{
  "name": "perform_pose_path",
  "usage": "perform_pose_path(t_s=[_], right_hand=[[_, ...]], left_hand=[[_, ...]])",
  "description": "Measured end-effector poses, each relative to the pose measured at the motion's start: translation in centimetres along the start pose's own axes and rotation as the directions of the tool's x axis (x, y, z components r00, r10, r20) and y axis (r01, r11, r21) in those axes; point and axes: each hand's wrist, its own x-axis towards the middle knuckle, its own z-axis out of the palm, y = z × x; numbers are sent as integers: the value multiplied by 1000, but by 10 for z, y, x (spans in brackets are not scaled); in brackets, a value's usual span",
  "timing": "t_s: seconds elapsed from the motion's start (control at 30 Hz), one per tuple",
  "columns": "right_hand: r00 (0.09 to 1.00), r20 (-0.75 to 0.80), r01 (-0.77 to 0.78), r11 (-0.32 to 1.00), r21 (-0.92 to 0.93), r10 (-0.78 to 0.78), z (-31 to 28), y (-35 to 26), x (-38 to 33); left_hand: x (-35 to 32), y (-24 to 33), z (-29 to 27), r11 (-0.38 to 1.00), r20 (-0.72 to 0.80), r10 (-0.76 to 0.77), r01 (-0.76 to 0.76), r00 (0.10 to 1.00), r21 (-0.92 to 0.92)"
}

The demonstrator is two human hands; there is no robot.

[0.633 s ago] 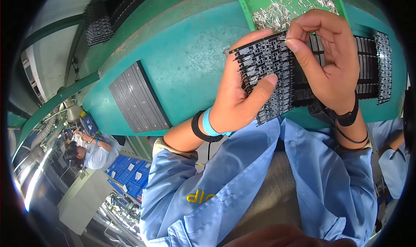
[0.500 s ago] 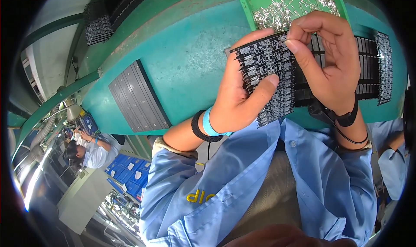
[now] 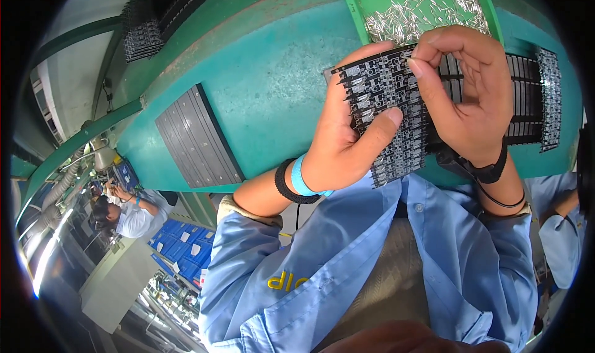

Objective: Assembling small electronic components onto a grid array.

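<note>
A black circuit board panel [image 3: 387, 89] with rows of small parts and pins along its edge is tilted up in front of me. My left hand [image 3: 350, 133] grips it, the thumb lying across its face and the fingers behind. At the panel's upper right edge my right hand [image 3: 468, 92] pinches with thumb and forefinger; what is between those fingertips is too small to make out. Just beyond both hands stands a green tray [image 3: 354, 9] with many small silvery metal pieces [image 3: 403, 21] strewn in it.
A dark grey slotted plate [image 3: 198, 139] lies on the green table [image 3: 273, 74] to the left. More black panels [image 3: 548, 99] sit in a black rack at the right. Another person [image 3: 139, 216] and blue bins [image 3: 183, 244] are at the far left.
The panel and my left hand have shifted slightly right and down. My right hand has lowered a little, its thumb and forefinger still pinched at the panel's edge.
</note>
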Motion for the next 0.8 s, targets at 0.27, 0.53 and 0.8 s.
perform_pose_path(t_s=[0.27, 0.53, 0.8], right_hand=[[999, 11, 33, 998, -50, -33, 2, 2, 1], [999, 15, 53, 995, -85, -52, 2, 0, 3], [990, 16, 142, 975, -170, -142, 3, -2, 6]], left_hand=[[-1, -1, 0, 998, -11, -27, 27, 1000, -51], [-2, -2, 0, 996, -8, -40, 39, 999, -80], [-2, -3, 0, 996, -21, -40, 38, 999, -83]])
